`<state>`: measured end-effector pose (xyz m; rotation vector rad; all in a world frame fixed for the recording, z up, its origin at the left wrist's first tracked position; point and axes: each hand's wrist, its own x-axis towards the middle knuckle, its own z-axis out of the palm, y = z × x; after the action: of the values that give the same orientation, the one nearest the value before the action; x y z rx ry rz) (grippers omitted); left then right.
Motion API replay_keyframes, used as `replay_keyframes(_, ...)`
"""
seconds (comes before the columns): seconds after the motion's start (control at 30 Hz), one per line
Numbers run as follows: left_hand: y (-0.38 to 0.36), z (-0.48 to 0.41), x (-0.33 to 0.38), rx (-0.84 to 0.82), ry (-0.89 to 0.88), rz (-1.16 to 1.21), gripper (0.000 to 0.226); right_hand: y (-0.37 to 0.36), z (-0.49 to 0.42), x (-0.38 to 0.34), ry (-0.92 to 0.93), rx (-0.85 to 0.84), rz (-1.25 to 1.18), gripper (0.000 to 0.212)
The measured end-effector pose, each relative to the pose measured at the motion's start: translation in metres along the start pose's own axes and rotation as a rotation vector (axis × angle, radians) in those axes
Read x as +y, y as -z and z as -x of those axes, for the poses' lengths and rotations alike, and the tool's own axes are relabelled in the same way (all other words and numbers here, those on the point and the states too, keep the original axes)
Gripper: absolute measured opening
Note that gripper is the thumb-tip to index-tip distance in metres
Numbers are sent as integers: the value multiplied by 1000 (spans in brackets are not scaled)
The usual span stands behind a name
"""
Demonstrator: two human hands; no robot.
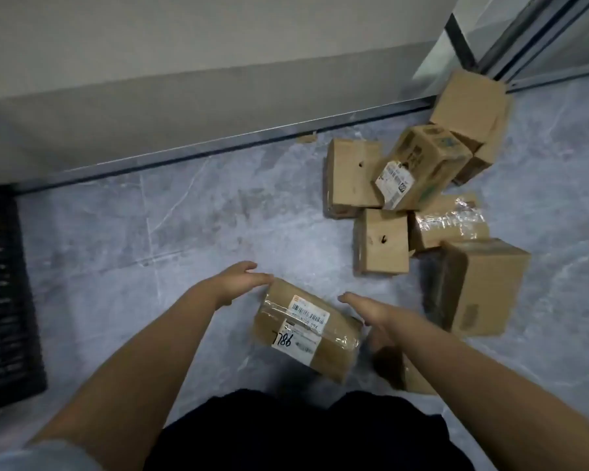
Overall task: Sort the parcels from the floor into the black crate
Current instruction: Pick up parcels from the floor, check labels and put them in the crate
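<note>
The black crate sits on the floor at your far left, the loose pile to your right. The labelled parcel lies on the floor between your left hand and right hand, whose fingers are straight and hold nothing. Clamp both ends squarely before lifting.

The left edge cuts off the black crate. The right forearm hides most of one cardboard box.
</note>
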<state>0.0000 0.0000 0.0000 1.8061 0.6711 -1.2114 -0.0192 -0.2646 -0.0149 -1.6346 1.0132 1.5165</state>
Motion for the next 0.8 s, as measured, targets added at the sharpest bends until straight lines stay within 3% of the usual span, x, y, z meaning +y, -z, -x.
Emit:
replay_keyframes(0.1,-17,-22,-11,-84,81,-75,72,-10,-21,-2,10,-148,-39,44)
replay_keyframes(0.2,-30,-27,-9,-138,83,-58,56,-12,-25,-4,63,-128,-110,36)
replay_keyframes(0.37,-26,0,22,-21,-25,108,44,-5,17,-17,160,-44,-218,27)
replay_keyframes(0.57,12,133,96,49,-144,194,40,20,170,-35,291,2,-251,23)
replay_keyframes(0.8,93,363,218,156,-313,137,42,54,431,-74,492,23,-271,16)
